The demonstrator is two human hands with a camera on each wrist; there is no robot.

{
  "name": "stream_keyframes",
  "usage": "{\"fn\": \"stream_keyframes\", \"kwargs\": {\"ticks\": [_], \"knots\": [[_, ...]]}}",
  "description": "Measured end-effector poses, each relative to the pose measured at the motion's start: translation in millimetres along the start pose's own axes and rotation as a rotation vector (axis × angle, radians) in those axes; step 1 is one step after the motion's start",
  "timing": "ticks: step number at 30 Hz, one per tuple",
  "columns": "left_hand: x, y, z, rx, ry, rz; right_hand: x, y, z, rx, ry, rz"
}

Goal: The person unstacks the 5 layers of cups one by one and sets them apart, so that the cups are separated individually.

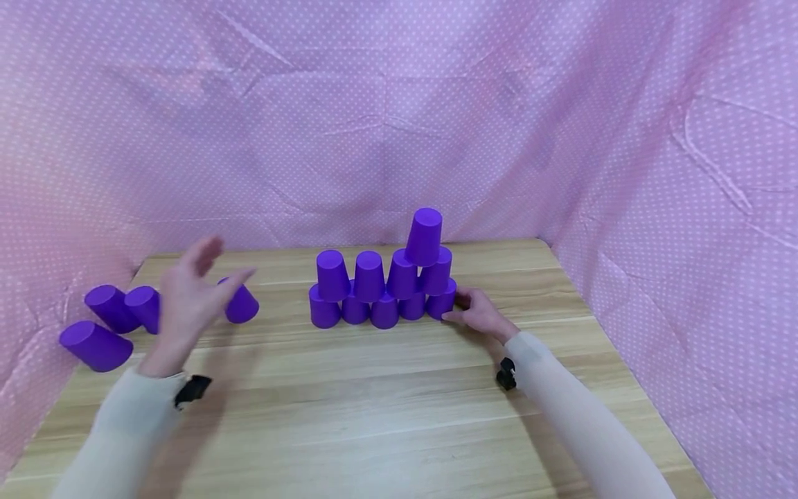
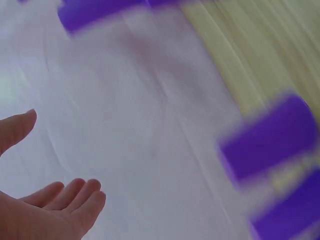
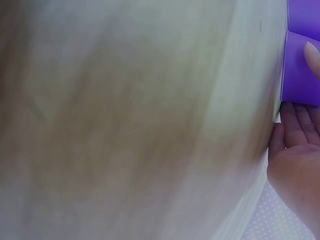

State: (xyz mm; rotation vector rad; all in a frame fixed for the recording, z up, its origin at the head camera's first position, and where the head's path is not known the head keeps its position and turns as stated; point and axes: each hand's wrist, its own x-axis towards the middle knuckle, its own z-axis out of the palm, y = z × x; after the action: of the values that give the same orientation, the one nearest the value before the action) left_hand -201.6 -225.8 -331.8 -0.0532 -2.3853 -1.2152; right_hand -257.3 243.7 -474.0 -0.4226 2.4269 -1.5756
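Purple cups stand upside down in a stack at the middle of the table. Several form the bottom row, several the second row, and a single top cup [image 1: 425, 239] sits at the right on a third level. My right hand [image 1: 476, 315] holds the rightmost bottom cup [image 1: 440, 302], thumb in front and fingers at its far side; the right wrist view shows the same cup [image 3: 300, 75] between them. My left hand [image 1: 190, 298], blurred, is raised with thumb and fingers spread and nothing in it. Loose purple cups stand to its left, with one cup [image 1: 242, 305] just right of it.
The loose cups at the left include a near one [image 1: 100, 346] close to the table's left edge. Pink dotted cloth [image 1: 386, 138] hangs behind and at both sides of the wooden table [image 1: 349, 416]. Each wrist wears a small black device [image 1: 506, 374].
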Motion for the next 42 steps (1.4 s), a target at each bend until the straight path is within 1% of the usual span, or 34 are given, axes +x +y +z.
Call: {"fn": "stream_keyframes", "kwargs": {"ticks": [1,2,3,6,8,11,14,16,20,22,24,27,30,33,36,39,42], "knots": [[1.6,9.0,11.7,-0.022,-0.03,0.052,0.1,-1,0,-0.003,0.002,0.003],[2.5,17.2,21.8,-0.041,-0.067,0.087,0.5,-1,0,-0.004,0.005,0.009],[3.1,26.4,31.7,-0.054,-0.091,0.111,0.9,-2,1,-0.01,0.006,0.013],[2.6,51.3,59.3,-0.1,-0.151,0.179,3.0,2,3,-0.026,0.008,0.004],[1.2,66.4,76.7,-0.13,-0.187,0.21,3.3,2,3,-0.024,0.009,-0.004],[-1.6,83.9,102.7,-0.177,-0.227,0.252,2.2,2,2,-0.028,0.017,-0.007],[-4.8,95.2,125.5,-0.209,-0.25,0.254,1.4,3,1,-0.05,0.019,0.003],[-6.0,100.2,139.3,-0.211,-0.267,0.252,1.3,2,1,-0.064,0.016,0.012],[-5.1,109.5,162.3,-0.258,-0.316,0.201,0.2,0,0,-0.087,0.024,0.033],[-3.2,115.0,171.2,-0.306,-0.33,0.172,-0.4,0,0,-0.094,0.027,0.032],[-0.6,120.7,178.6,-0.341,-0.333,0.156,-0.3,0,0,-0.088,0.025,0.034],[3.4,128.7,187.9,-0.336,-0.323,0.167,-0.2,2,0,-0.075,0.023,0.036],[6.8,134.6,198.6,-0.302,-0.314,0.184,-0.6,3,-1,-0.069,0.03,0.052],[8.5,137.2,206.9,-0.275,-0.306,0.178,-0.5,3,-1,-0.074,0.028,0.058],[9.3,136.8,212.2,-0.264,-0.297,0.171,0.2,2,0,-0.081,0.029,0.069],[9.6,135.3,214.1,-0.286,-0.291,0.167,0.7,2,0,-0.084,0.03,0.072],[9.2,135.5,211.9,-0.328,-0.285,0.177,0.8,2,-1,-0.082,0.036,0.071]]}}
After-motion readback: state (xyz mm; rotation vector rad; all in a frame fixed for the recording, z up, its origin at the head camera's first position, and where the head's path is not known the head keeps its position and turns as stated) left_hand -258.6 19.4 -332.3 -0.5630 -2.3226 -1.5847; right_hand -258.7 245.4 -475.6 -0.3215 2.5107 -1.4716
